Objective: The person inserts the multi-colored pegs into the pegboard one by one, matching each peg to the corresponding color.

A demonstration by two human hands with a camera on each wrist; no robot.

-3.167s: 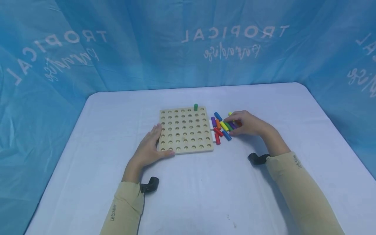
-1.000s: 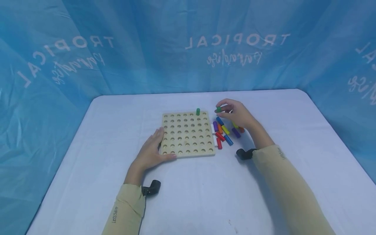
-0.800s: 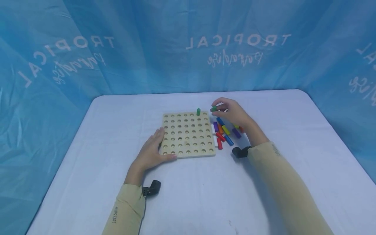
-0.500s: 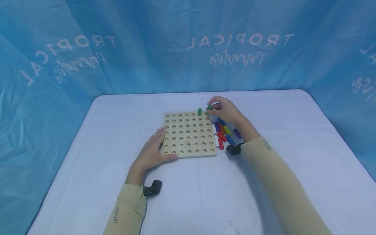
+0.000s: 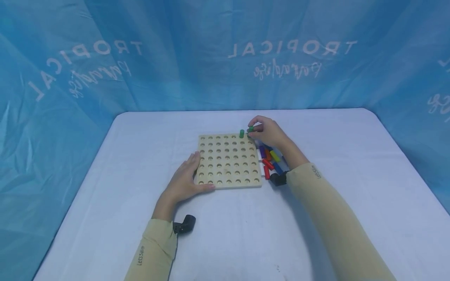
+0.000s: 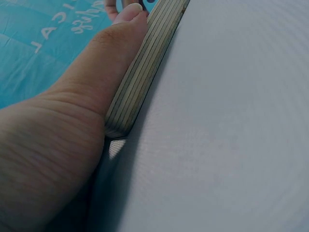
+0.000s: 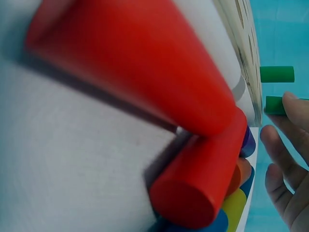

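A pale wooden pegboard (image 5: 225, 162) with rows of round holes lies flat on the table. Against its near left corner rests my left hand (image 5: 184, 177), the thumb (image 6: 104, 63) straight along the front edge and the fingers along the left side. One green peg (image 5: 241, 134) stands upright in the back row. Just right of it, at the far right corner, my right hand (image 5: 268, 130) pinches a second green peg (image 7: 274, 105) between thumb and fingertips. In the right wrist view that held peg is upright beside the standing one, its lower end right at the board's surface.
Right of the board lies a loose pile of pegs, partly under my right wrist. Two red pegs (image 5: 267, 164), a yellow peg (image 5: 274, 156), a blue peg (image 5: 277, 168), an orange peg (image 5: 268, 154), a purple peg (image 5: 262, 151) and white ones show. A blue curtain (image 5: 197, 78) hangs behind the white table (image 5: 225, 234).
My right hand has picked a green peg from the pile and carried it left to the board's far right corner. My left hand has stayed on the near left corner.
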